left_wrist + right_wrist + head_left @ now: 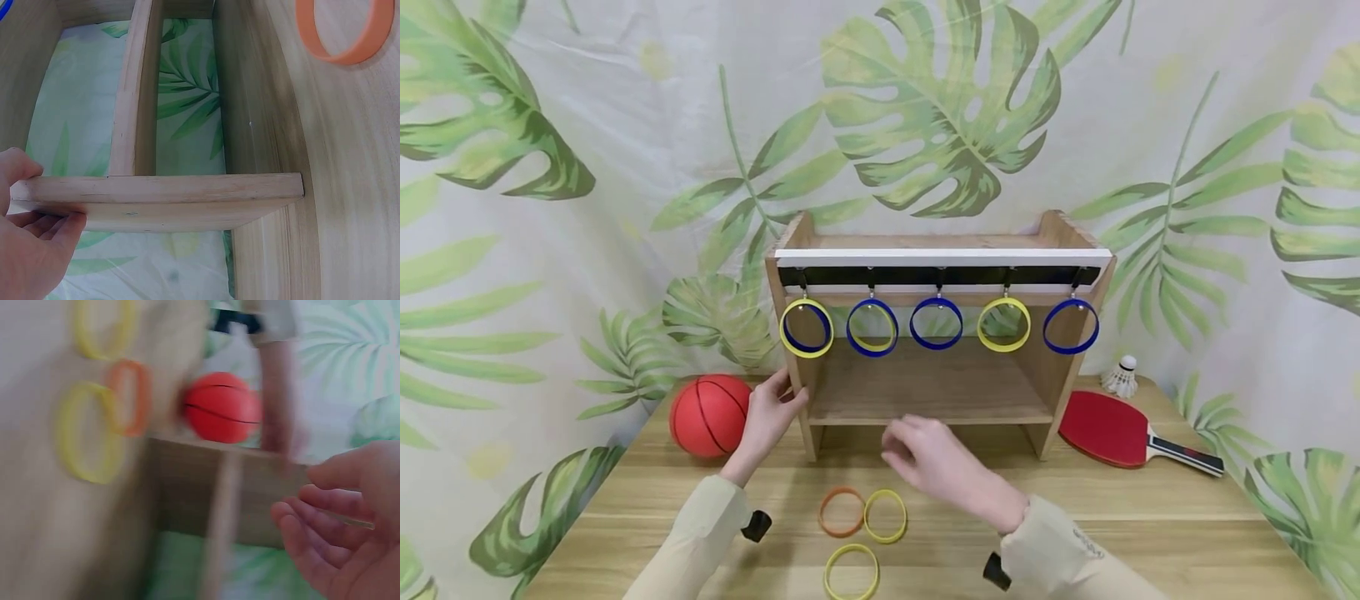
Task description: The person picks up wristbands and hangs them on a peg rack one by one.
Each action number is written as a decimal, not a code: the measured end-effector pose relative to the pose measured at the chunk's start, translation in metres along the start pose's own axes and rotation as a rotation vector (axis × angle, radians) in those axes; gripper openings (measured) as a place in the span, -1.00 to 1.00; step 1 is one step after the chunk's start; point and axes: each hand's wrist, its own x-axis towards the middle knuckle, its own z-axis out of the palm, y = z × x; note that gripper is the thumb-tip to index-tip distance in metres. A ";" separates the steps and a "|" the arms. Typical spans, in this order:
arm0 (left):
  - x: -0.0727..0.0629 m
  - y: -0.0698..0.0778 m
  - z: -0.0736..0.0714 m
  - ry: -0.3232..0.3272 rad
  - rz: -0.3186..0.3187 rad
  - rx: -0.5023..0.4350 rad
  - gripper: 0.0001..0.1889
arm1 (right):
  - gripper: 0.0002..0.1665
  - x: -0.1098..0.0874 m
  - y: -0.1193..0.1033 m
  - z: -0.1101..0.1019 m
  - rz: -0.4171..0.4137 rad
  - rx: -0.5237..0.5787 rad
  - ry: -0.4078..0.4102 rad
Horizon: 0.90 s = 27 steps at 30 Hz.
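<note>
With thumb and fingers on either face, my left hand (pixel 770 418) grips the left side panel (pixel 156 189) of a small wooden shelf (pixel 925 379). My right hand (pixel 938 460) hovers before the lower board, fingers loosely bent; the right wrist view shows nothing in it. Silicone bands hang from hooks on the black strip (pixel 973 276): a yellow band (pixel 807 356) with a blue one behind it, a blue band (pixel 872 354) with a yellow one behind it, then single blue (pixel 936 347), yellow (pixel 1003 349) and blue (pixel 1070 352) bands.
On the table lie an orange band (pixel 841 534), a yellow band (pixel 885 542) beside it and another yellow band (pixel 852 547) nearer me. A red ball (pixel 709 417) stands left of the shelf. At the right are a red paddle (pixel 1105 427) and a shuttlecock (pixel 1122 379).
</note>
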 end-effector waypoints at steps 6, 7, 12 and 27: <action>0.000 0.001 0.000 -0.003 0.015 -0.004 -0.64 | -0.92 -0.025 0.025 0.039 0.171 0.122 -0.209; 0.000 0.001 0.000 -0.002 0.014 -0.003 -0.64 | -0.91 -0.028 0.028 0.044 0.193 0.129 -0.230; -0.002 0.001 0.000 0.001 -0.004 0.000 -0.65 | -0.86 -0.040 0.037 0.063 0.245 0.118 -0.285; -0.004 0.005 0.000 0.001 -0.007 0.005 -0.66 | -0.86 -0.047 0.039 0.077 0.200 0.028 -0.216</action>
